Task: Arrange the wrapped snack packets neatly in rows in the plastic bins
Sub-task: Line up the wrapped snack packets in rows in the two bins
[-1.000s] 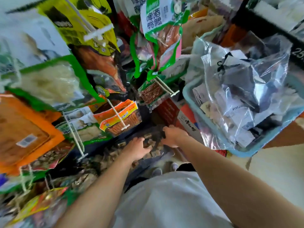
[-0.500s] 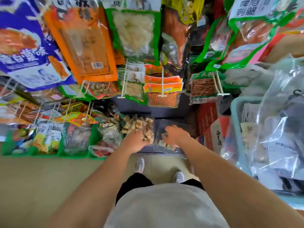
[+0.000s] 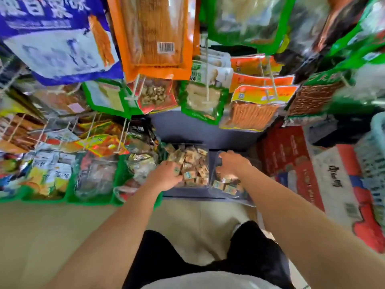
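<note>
Vs 0.5 s ago: view has dropped closer to the bins, both hands in approx the same spots. Pale blue basket (image 3: 375,142), big on the rt before, is now only an edge at frame rt.

L hand (image 3: 166,174) is in the left clear bin (image 3: 187,144), fingers curled down among the wrapped snack packets (image 3: 193,163), which lie heaped, not in rows. Can't tell if it grips any. R hand (image 3: 232,163) reaches into the right clear bin (image 3: 229,196), fingers bent down. Its grip is unclear too, due to blur. That bin has just a few packets at its near end.

Both bins sit side by side on a dark blue-grey shelf base (image 3: 187,126). Green bins (image 3: 70,197) w/ bagged snacks stand to the left, hanging snack bags (image 3: 154,32) on pegs above, red-and-white cartons (image 3: 291,155) to the rt. Beige floor (image 3: 62,226) below.
</note>
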Available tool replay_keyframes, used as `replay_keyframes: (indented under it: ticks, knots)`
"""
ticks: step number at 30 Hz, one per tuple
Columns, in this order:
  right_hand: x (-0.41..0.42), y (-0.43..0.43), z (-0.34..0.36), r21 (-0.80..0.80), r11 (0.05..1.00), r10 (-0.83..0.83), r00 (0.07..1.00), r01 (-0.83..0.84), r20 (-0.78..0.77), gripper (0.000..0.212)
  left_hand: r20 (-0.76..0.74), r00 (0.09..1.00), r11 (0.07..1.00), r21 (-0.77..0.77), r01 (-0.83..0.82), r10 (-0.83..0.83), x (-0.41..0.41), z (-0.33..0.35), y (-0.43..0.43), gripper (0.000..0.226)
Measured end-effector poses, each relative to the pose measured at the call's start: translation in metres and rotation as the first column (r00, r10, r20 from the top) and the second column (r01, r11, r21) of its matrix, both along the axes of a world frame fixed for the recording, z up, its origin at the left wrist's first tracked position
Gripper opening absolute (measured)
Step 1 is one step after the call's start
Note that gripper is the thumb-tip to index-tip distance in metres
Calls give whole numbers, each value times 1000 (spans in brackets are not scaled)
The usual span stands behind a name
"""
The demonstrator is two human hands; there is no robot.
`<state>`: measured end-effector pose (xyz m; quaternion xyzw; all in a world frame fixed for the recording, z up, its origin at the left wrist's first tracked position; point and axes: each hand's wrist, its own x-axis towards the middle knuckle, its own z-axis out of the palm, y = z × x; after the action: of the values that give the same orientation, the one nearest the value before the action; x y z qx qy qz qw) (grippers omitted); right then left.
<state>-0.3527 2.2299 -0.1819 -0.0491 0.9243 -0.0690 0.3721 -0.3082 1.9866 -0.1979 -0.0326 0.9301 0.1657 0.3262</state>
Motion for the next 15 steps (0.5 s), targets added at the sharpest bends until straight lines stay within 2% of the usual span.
replay_keyframes:
  ticks: [3,6,11,15]
  knots:
    - [-17,-15,-52,-3,1000,-1,998,1,-59,62,-21,999,999,-22,34,-35,-20,-53,-20,70]
    - [-34,-18,-112,9,1000,-12,996,13,-84,64,-45,998,998,-33,47,-49,-43,-112,-26,65]
    - [-56,-8,-218,21,999,-40,989,44,-139,65,-126,985,993,-39,111,-115,-75,-212,-13,65]
    - [-74,13,-287,21,998,-62,978,67,-202,64,-225,963,989,-32,148,-151,-100,-264,11,63]
